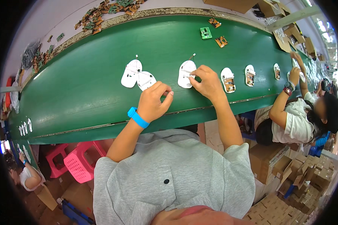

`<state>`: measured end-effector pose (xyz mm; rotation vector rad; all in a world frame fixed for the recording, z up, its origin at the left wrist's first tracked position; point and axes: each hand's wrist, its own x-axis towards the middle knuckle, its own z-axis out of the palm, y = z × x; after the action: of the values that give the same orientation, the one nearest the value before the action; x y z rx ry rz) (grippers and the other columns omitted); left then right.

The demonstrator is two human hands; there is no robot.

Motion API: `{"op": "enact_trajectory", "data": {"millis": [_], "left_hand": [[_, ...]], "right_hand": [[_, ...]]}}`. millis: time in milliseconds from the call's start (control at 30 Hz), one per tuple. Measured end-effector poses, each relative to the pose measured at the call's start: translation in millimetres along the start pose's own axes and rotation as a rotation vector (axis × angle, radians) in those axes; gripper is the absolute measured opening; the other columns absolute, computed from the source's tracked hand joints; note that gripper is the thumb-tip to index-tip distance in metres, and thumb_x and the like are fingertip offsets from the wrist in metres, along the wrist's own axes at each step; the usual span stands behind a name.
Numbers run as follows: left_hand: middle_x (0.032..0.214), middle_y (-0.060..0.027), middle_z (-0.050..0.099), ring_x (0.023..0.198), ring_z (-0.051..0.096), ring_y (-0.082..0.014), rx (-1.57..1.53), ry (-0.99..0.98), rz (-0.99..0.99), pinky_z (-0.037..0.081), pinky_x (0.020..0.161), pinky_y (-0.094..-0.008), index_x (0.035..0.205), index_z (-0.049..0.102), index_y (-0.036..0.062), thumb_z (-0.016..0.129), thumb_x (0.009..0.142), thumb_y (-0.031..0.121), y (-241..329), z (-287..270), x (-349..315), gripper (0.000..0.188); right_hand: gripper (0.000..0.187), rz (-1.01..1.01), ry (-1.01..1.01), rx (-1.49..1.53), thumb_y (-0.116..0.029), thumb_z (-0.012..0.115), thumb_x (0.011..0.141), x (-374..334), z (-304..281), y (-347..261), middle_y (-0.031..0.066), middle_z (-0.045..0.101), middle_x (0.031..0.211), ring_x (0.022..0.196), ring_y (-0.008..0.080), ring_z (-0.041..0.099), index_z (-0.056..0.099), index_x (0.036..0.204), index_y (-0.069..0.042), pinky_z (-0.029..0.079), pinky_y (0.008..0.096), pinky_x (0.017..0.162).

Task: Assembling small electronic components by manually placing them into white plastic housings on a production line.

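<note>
Workroom: long and bright, with a pale ledge [60,24] beyond the work surface and lamps at the upper right.
Bench: a long green-topped bench [75,90] spans the view, its near edge in front of the wearer.
Boxes: stacked cardboard boxes [278,204] fill the lower right.
People: a co-worker [294,123] in a white top sits along the near side to the right, hands over the surface; another person [30,179] shows at the far left.
Stools: pink plastic stools [82,163] stand below the near edge, left of the wearer.
Board heap: many small circuit boards [97,18] lie piled on the ledge, upper left.
Right hand: the right hand [193,78] has thumb and forefinger brought close together at the right side of a casing; whether a small part is pinched between them I cannot tell.
Left hand: the left hand [171,96] is half curled, thumb near forefinger, beside the paired casings; I cannot tell if it grips anything.
Casing at work: one white rounded casing [183,77] lies on the bench under the right fingertips.
Paired casings: two white casings [130,77] lie touching, left of it.
Filled casings: three more [228,80], with brown boards inside, stand in a row to the right.
Loose boards: one green board [205,33] and two orange-brown boards [221,41] lie toward the far edge.
Wristband: bright blue band [138,117], left wrist.
Plug: a tiny white plug [194,54] on a thin wire extends beyond the casing at work.
</note>
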<state>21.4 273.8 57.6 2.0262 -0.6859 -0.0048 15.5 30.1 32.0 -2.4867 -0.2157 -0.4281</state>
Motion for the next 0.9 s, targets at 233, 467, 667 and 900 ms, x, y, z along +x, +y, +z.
{"op": "enact_trajectory", "data": {"millis": [233,467,667,900], "left_hand": [[0.076,-0.0035,0.058,0.060,0.046,-0.0157,-0.037,0.020,0.022,0.040,0.056,-0.0285,0.085,0.066,0.0028,0.067,0.083,0.001,5.4,-1.1,-5.1,0.003],[0.076,-0.0041,0.058,0.060,0.047,-0.0162,-0.060,0.017,0.020,0.040,0.056,-0.0287,0.085,0.066,0.0022,0.067,0.083,0.001,9.0,1.5,-12.8,0.003],[0.076,-0.0043,0.057,0.060,0.045,-0.0159,-0.095,-0.003,-0.033,0.039,0.056,-0.0283,0.085,0.066,0.0014,0.067,0.083,0.000,4.7,-3.0,-23.0,0.002],[0.077,-0.0046,0.058,0.062,0.047,-0.0168,-0.098,-0.022,-0.012,0.041,0.057,-0.0287,0.086,0.066,0.0020,0.067,0.083,0.000,11.8,0.1,-21.4,0.003]], "right_hand": [[0.027,0.246,0.202,-0.172,-0.021,0.076,0.080,52.9,-51.1,107.2,0.0080,0.070,0.094,0.081,0.0285,0.066,0.075,0.104,-0.008,0.054,0.0383,0.076],[0.045,0.488,-0.073,-0.415,-0.037,0.075,0.082,86.9,-54.8,132.6,0.0110,0.070,0.106,0.102,0.0300,0.067,0.072,0.114,-0.006,0.054,0.0396,0.088],[0.057,0.792,-0.340,-0.397,-0.035,0.079,0.079,93.4,-83.2,65.5,0.0107,0.069,0.112,0.110,0.0282,0.065,0.068,0.128,-0.008,0.053,0.0386,0.091],[0.065,0.135,-0.082,-0.164,-0.023,0.083,0.073,77.3,-64.0,138.6,0.0103,0.070,0.114,0.104,0.0284,0.066,0.065,0.135,-0.009,0.052,0.0372,0.094]]}}
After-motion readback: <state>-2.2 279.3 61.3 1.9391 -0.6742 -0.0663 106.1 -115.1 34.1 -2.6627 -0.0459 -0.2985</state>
